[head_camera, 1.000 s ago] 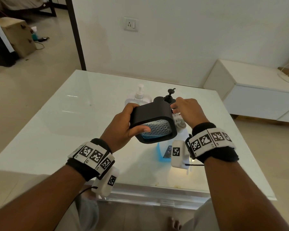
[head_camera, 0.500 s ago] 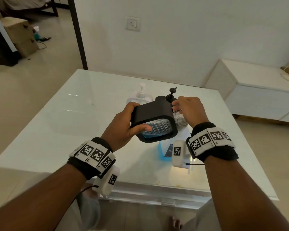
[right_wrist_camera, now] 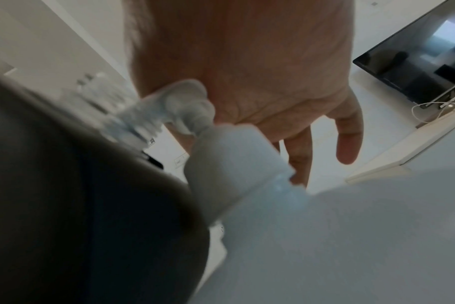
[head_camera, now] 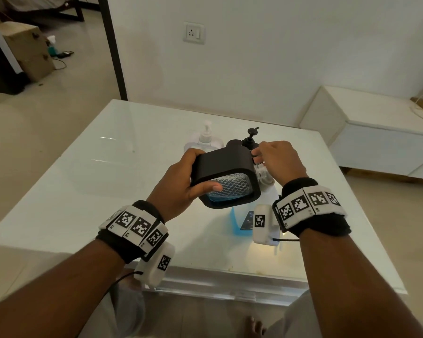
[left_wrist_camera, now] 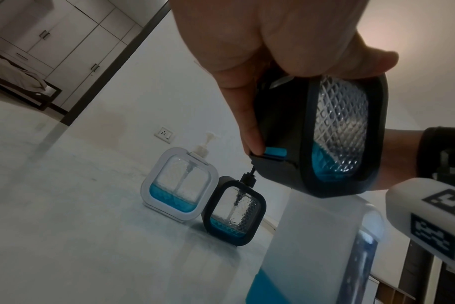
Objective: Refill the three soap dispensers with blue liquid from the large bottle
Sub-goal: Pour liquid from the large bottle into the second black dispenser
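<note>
I have the black-framed square dispenser with a diamond-textured clear window (head_camera: 226, 178) tilted in the air over the white glossy table (head_camera: 88, 181), my left hand (head_camera: 181, 185) wrapped round its 9 o'clock side, thumb across the window and the fingers (left_wrist_camera: 249, 131) curled behind the frame. A little blue liquid pools in its low corner. My right hand (head_camera: 277, 162) is at its 3 o'clock edge, fingertips at the dispenser's top; what they pinch I cannot tell. The large translucent bottle with blue liquid (head_camera: 244, 219) stands directly beneath. At 12 o'clock stand a white-framed pump dispenser (left_wrist_camera: 179, 185) and a second black-framed pump dispenser (left_wrist_camera: 234, 214), touching.
</note>
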Available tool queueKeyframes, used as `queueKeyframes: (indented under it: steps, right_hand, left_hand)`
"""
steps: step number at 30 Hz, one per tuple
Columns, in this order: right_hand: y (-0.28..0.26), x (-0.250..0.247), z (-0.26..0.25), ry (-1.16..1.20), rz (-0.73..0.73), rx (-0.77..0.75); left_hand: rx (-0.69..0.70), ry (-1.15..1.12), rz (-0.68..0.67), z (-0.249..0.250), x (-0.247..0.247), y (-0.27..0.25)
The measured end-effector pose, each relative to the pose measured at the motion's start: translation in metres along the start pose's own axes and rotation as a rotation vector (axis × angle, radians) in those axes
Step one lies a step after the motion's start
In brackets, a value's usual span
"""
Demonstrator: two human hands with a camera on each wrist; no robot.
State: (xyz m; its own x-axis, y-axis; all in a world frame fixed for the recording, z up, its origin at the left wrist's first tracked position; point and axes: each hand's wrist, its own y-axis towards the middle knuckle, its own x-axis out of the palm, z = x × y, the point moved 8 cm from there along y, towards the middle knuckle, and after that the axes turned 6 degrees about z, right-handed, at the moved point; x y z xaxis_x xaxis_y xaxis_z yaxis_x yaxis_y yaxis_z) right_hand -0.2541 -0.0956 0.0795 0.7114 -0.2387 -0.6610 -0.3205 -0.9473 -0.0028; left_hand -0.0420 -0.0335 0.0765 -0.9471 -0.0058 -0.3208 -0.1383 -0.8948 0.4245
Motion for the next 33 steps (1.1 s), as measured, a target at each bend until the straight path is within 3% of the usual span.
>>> queueKeyframes:
  steps: [14, 33]
  right_hand:
    - [-0.007, 0.003, -0.003, 0.036, -0.047, 0.005]
    - [0.000, -0.004, 0.001, -0.018, 0.035, -0.022]
  left_hand:
    - [-0.013, 0.015, -0.006, 0.001, -0.002, -0.001]
    - [-0.036, 0.010, -0.013, 0.000, 0.000, -0.002]
